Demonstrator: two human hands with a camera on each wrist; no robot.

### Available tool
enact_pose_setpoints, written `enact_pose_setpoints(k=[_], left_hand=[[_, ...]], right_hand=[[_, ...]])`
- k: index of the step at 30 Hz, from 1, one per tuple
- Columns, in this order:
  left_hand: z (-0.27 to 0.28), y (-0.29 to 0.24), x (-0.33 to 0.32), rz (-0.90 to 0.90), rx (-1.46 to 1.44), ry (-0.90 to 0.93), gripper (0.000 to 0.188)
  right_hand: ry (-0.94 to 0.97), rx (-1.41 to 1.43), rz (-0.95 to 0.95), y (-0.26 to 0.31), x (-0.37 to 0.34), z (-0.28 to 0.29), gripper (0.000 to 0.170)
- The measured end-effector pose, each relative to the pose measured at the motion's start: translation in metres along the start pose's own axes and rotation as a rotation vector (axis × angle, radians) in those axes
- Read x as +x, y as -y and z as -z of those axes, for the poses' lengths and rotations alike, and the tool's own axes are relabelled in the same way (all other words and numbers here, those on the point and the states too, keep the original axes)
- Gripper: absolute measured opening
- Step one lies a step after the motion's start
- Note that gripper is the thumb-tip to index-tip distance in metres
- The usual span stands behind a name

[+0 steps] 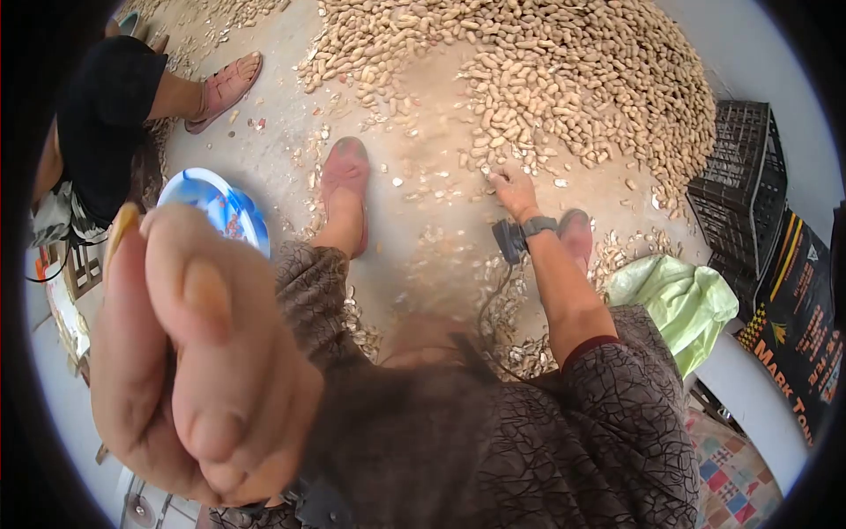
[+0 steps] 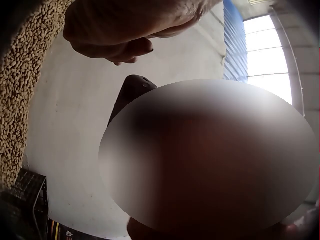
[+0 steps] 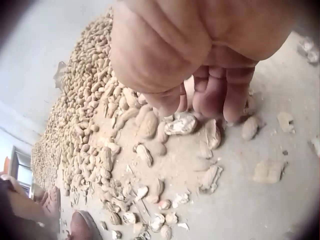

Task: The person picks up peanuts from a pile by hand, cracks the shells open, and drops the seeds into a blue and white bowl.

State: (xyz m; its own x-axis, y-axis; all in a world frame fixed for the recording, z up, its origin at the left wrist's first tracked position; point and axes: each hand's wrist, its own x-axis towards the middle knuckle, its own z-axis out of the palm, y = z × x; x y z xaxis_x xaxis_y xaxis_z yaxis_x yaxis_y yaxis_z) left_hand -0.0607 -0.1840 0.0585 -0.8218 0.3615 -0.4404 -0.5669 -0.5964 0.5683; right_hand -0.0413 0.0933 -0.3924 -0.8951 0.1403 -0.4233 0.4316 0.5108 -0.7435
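My left hand is raised close to the head camera, fingers curled, with nothing visible in it. In the left wrist view the same hand shows its bent fingers against a pale wall. Down at the floor, my right hand is at the near edge of a large pile of unshelled peanuts. The right wrist view shows that hand with bent fingers, tips low beside a broken shell and a peanut. Whether its fingers pinch anything is hidden.
A blue and white basin with small reddish pieces stands at left, near another person's sandalled foot. Black crates, a pale green sack and a black printed bag are at right. Shells litter the floor.
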Motion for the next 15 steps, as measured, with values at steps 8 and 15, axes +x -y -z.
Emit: enact_pose_setpoints(k=[8, 15], left_hand=[[0.007, 0.003, -0.009, -0.138, 0.108, 0.029, 0.032], [0.008, 0.002, -0.014, -0.102, 0.131, -0.012, 0.031]], right_hand=[[0.735, -0.133, 0.530, -0.036, -0.103, -0.101, 0.034], [0.285, -0.132, 0.207, 0.049, -0.066, -0.038, 0.026]])
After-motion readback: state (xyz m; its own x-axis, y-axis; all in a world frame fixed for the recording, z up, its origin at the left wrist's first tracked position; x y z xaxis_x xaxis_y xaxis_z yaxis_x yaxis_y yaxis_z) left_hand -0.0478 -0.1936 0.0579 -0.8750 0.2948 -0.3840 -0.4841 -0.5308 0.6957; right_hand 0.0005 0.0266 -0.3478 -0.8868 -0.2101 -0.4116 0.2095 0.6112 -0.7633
